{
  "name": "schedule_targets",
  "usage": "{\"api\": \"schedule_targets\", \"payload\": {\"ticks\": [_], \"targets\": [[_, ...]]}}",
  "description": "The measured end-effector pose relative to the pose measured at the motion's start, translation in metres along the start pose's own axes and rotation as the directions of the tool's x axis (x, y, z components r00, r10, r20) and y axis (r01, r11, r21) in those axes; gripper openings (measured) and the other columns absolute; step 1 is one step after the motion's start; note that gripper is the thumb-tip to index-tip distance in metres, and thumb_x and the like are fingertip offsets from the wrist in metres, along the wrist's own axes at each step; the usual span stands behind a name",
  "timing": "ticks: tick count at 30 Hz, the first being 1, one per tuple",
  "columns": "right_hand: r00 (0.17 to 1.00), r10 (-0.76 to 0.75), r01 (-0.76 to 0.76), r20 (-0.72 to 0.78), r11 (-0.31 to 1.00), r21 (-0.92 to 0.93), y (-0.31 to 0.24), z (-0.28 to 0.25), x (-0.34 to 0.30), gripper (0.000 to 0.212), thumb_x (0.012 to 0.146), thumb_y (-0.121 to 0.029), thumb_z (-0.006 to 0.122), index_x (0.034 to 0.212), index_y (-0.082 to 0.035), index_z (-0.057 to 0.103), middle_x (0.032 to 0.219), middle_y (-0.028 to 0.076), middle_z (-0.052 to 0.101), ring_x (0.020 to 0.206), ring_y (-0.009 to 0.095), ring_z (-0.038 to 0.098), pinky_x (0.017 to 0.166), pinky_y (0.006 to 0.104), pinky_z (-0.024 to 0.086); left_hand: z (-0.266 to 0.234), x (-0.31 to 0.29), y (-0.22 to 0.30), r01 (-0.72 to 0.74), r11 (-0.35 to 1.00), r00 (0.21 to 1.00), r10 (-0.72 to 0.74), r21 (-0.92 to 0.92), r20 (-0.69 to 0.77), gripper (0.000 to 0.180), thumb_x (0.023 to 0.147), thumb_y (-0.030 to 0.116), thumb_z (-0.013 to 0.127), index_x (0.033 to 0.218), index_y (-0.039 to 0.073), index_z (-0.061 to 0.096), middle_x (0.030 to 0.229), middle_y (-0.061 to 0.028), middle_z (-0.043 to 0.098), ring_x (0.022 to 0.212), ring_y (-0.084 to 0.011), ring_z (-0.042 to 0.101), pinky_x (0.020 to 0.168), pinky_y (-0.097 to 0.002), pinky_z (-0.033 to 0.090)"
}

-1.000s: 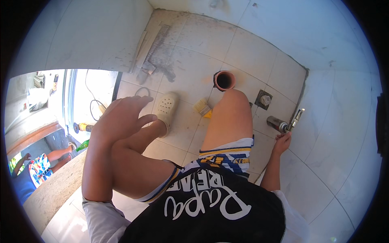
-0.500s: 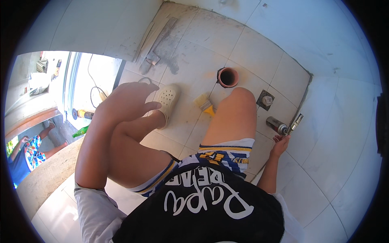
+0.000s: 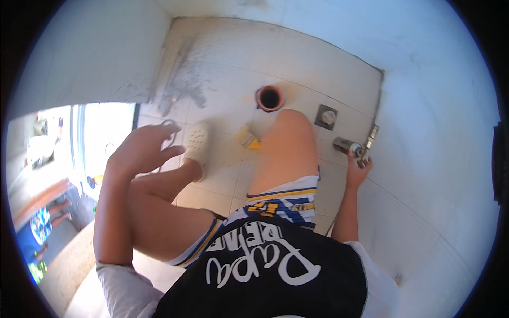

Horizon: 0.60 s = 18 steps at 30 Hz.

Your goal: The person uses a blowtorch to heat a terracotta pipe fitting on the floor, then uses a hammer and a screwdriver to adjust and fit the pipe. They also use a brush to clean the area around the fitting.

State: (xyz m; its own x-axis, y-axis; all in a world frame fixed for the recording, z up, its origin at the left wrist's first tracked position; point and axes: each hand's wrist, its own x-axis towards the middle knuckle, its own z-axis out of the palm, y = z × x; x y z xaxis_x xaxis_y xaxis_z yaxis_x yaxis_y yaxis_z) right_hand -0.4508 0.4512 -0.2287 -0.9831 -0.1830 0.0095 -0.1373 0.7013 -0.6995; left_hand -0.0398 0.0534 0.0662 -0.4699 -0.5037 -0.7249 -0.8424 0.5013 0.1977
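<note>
At 3 o'clock, your right hand [image 3: 360, 167] is clamped on the neck of the torch [image 3: 347, 145]; its dark can points toward 10 o'clock and its metal nozzle [image 3: 372, 138] toward 1. You can't tell here whether the can touches the floor [image 3: 225, 95].

Your left hand [image 3: 142, 152], at 9 o'clock, is bare, fingers and thumb apart, near your left knee. A thin grey loop [image 3: 173, 139] shows just beside its fingers.

Between your pale clog [image 3: 198, 142] and right knee [image 3: 290, 124], a brush [image 3: 250, 139] lies on the tiles, bristles toward 10 o'clock. The reddish pipe [image 3: 270, 98] opens upward at 12 o'clock, and the square drain [image 3: 326, 117] sits at 2. At 8 o'clock, another person [image 3: 38, 228] shows beyond the ledge [image 3: 63, 252].
</note>
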Motion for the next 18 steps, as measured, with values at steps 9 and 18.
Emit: {"api": "schedule_targets", "payload": {"ticks": [9, 18], "targets": [[0.995, -0.088, 0.087, -0.043, 0.996, -0.013, 0.012, 0.048, 0.018, 0.077, 0.07, -0.034, 0.092, 0.129, 0.001, 0.056, 0.116, 0.018, 0.066, 0.108, 0.029, 0.065, 0.092, 0.0398, 0.051, 0.008, 0.017, 0.01, 0.058, 0.997, 0.996, -0.062, 0.059, 0.059, 0.055, 0.091, 0.039, 0.071, 0.135, 0.01, 0.06, 0.107, -0.0139, 0.072, 0.088, -0.0272, 0.069, 0.083, -0.0394, 0.054], [0.969, -0.121, 0.075, -0.215, 0.974, -0.213, -0.009, 0.101, 0.131, 0.084, 0.067, -0.051, 0.089, 0.125, -0.001, 0.056, 0.113, 0.019, 0.069, 0.105, 0.037, 0.067, 0.09, 0.0438, 0.053, 0.0, 0.103, -0.008, -0.2, 0.96, 0.98, 0.2, 0.197, 0.017, 0.053, 0.091, 0.034, 0.071, 0.136, 0.009, 0.057, 0.111, -0.0134, 0.069, 0.092, -0.0293, 0.067, 0.085, -0.041, 0.053]]}}
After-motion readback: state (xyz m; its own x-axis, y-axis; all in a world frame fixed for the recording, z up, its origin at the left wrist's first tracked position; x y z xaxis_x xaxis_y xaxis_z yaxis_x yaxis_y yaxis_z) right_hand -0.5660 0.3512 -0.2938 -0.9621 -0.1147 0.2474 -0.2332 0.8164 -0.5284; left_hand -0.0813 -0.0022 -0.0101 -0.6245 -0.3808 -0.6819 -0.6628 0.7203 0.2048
